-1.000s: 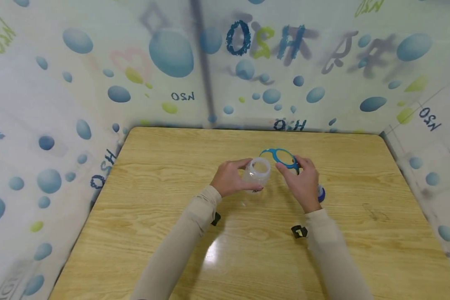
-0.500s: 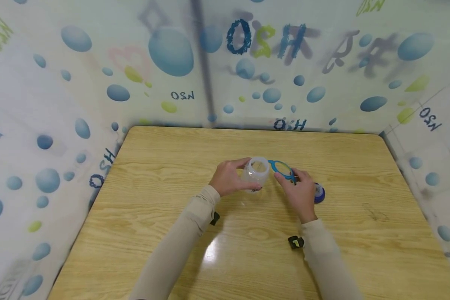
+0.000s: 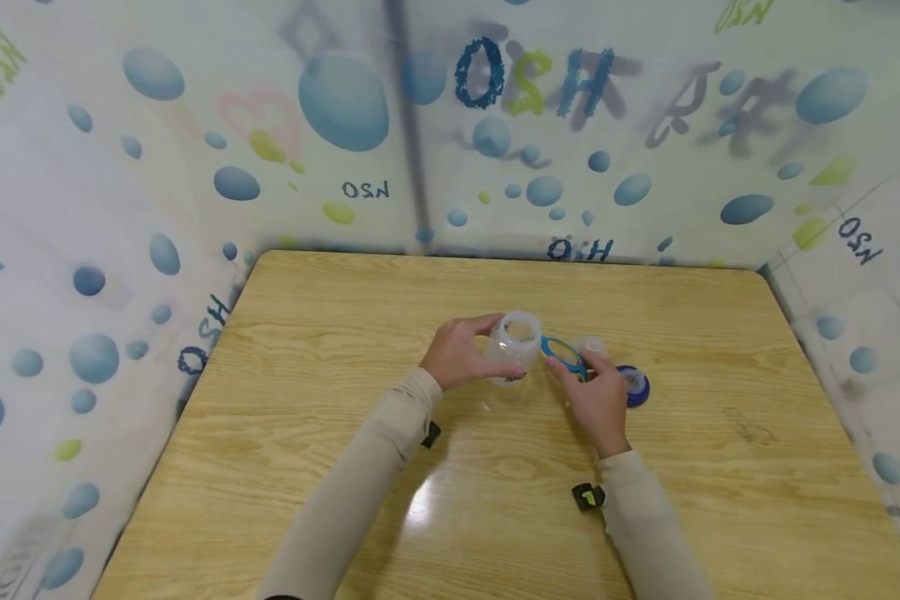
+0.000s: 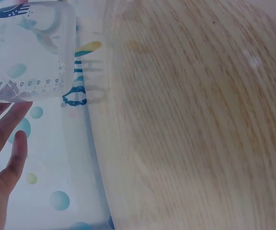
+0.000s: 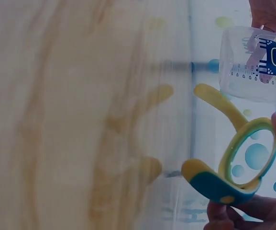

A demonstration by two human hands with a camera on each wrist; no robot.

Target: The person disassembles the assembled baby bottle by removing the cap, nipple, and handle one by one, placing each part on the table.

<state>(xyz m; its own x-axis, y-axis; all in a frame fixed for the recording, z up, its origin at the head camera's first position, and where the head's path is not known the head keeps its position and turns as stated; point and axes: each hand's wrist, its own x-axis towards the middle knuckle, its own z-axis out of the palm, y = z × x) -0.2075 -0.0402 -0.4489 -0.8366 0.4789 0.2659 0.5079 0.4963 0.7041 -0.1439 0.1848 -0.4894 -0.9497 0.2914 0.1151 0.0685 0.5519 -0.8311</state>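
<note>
My left hand (image 3: 456, 357) grips a clear baby bottle (image 3: 508, 360) round its side, above the table, its uncapped mouth facing up and tilted toward me. Measuring marks and a dark blue animal print show on its wall in the right wrist view. With thumb and fingers my right hand (image 3: 600, 408) pinches a two-handled bottle grip ring (image 5: 224, 102), blue on one face and yellow on the other. The ring is held just right of the bottle, at a slant, its two curved handles pointing down toward the wood in the right wrist view.
Beyond the right hand a small clear cap (image 3: 591, 343) stands on the wooden table (image 3: 345, 317). A dark blue round collar (image 3: 636, 386) with a pale centre lies beside that hand. Printed walls with blue drops border the table at the back and sides.
My right hand has come nearer to me and slightly left, lowering the grip ring beside the bottle. The clear cap and more of the blue collar now show. The left hand stays almost still.
</note>
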